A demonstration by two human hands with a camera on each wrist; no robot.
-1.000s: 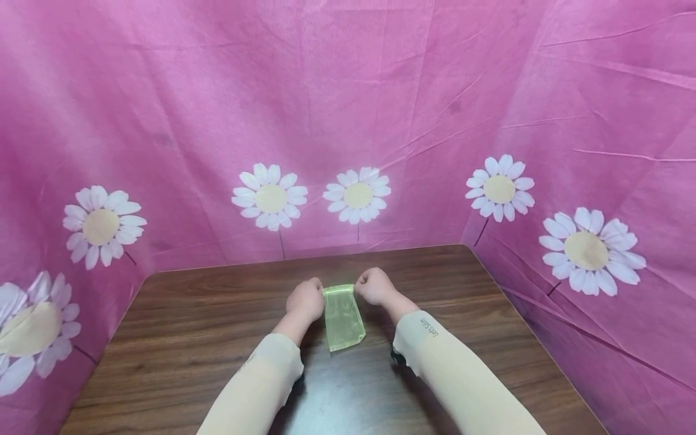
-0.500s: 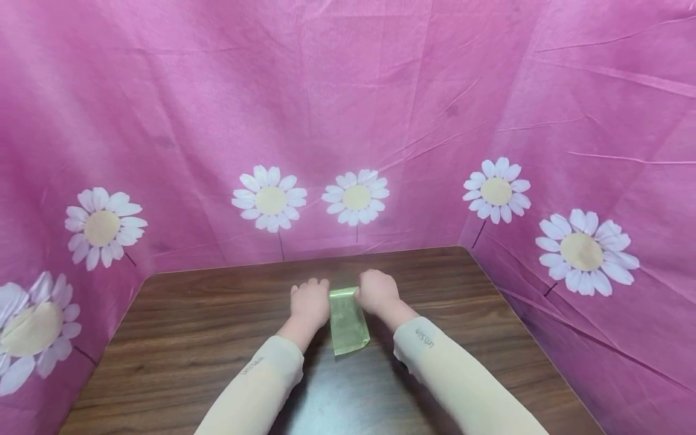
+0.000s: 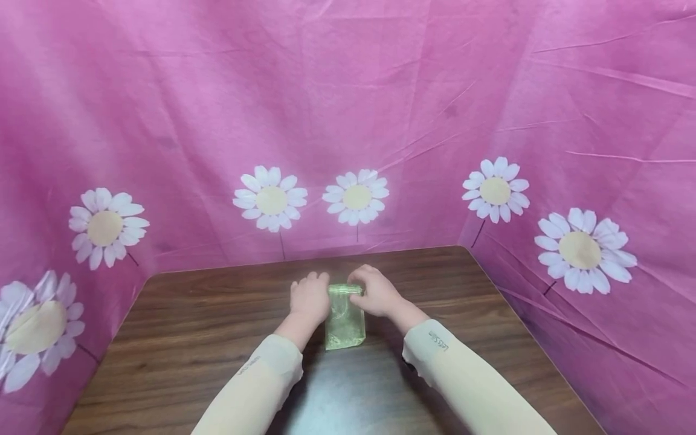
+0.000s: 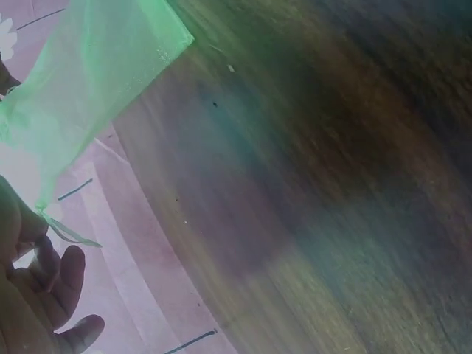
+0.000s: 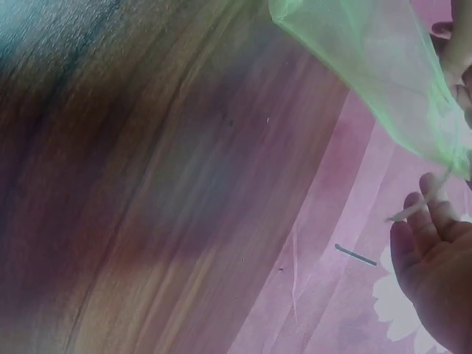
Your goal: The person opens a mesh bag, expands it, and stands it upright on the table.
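A sheer light-green drawstring pouch (image 3: 346, 326) hangs upright over the table between both hands, its gathered mouth at the top. My left hand (image 3: 310, 298) grips the mouth's left corner; in the left wrist view the left hand (image 4: 37, 287) has its other fingers loosely bent, beside a short ribbon end (image 4: 72, 233). At the right corner, my right hand (image 3: 377, 292) holds the mouth with thumb and index finger curled about the rim. In the right wrist view, the right hand (image 5: 435, 258) shows its lower fingers loosely extended, with a ribbon (image 5: 420, 206) across them.
The brown wood-grain table (image 3: 179, 338) carries the work. A pink cloth (image 3: 348, 90) with white daisies surrounds its back and sides. Light sleeves (image 3: 255, 380) cover both forearms.
The right thumb and index finger have spread from a tight grip and now lie about the rim. The pouch has shifted slightly left and looks wider at its top. The left hand barely moved.
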